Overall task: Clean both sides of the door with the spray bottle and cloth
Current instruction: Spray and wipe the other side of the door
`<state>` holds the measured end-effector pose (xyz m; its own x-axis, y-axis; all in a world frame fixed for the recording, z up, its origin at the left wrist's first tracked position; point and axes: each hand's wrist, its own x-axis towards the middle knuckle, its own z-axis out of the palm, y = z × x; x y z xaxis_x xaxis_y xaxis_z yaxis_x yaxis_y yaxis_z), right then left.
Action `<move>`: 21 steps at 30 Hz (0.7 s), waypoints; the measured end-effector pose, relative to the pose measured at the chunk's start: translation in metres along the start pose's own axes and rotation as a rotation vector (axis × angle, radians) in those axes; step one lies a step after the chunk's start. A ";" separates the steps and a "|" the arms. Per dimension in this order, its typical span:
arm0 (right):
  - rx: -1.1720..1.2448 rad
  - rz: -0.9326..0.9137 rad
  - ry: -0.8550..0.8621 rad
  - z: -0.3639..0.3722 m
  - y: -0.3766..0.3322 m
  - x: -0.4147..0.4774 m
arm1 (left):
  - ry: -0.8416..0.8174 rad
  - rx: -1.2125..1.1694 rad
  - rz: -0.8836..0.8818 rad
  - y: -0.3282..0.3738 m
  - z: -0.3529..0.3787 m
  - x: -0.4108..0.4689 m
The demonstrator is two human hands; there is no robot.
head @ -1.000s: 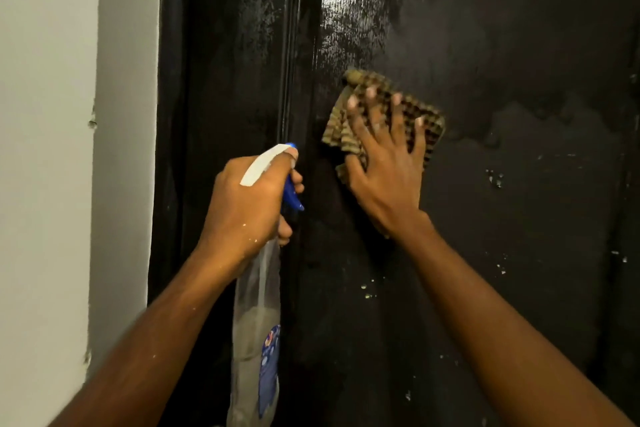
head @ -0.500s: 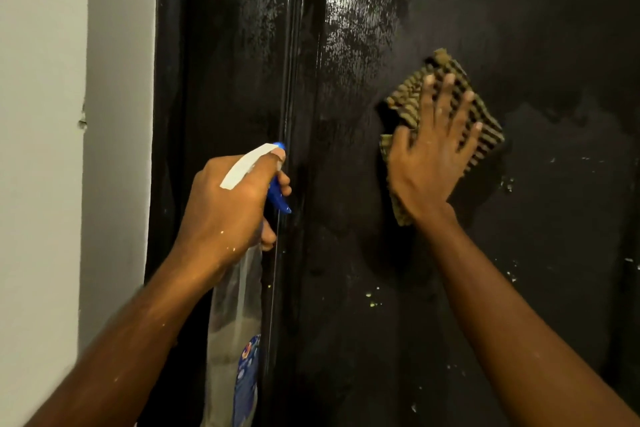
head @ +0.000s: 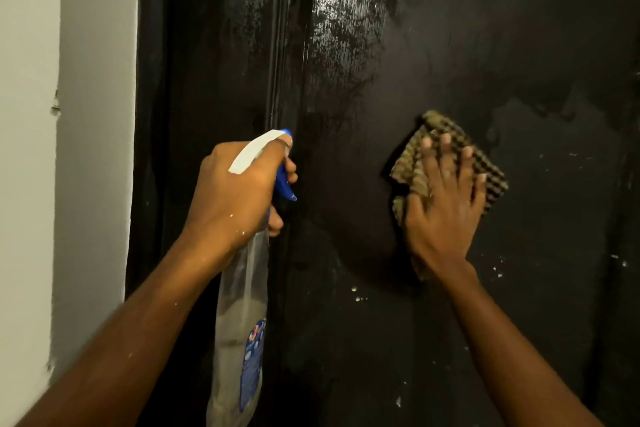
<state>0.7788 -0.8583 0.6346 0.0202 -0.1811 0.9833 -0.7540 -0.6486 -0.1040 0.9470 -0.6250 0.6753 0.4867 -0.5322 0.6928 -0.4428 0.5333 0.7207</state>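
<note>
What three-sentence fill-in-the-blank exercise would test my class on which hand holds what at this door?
1. The left hand grips the ____, whose trigger is blue.
2. The right hand presses the checked ____ flat against the door.
3. The pale wall stands to the ____ of the door.
Missing words: spray bottle; cloth; left.

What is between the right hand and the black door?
Only the checked cloth: the right hand presses it flat against the door with straight fingers. Nothing else visible sits between. The left hand holds the spray bottle off to the side.
</note>
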 end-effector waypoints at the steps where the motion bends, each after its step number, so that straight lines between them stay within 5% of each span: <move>1: 0.021 0.124 0.032 -0.002 -0.005 0.018 | -0.005 0.006 -0.005 0.001 0.005 0.000; 5: 0.011 0.203 0.061 -0.002 -0.044 0.061 | -0.004 0.000 -0.021 0.002 0.023 0.001; 10: -0.042 -0.464 -0.026 0.004 -0.032 0.028 | -0.010 -0.018 -0.023 -0.001 0.033 0.004; 12: -0.026 -0.552 -0.028 0.000 -0.013 0.034 | 0.000 -0.018 -0.037 -0.001 0.034 0.007; 21: 0.018 0.124 0.149 -0.006 -0.021 0.111 | -0.055 -0.037 0.000 0.009 0.070 0.017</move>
<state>0.7929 -0.8610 0.7469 -0.1706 -0.1504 0.9738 -0.7327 -0.6415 -0.2274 0.8986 -0.6758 0.6954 0.4445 -0.5668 0.6937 -0.4144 0.5564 0.7202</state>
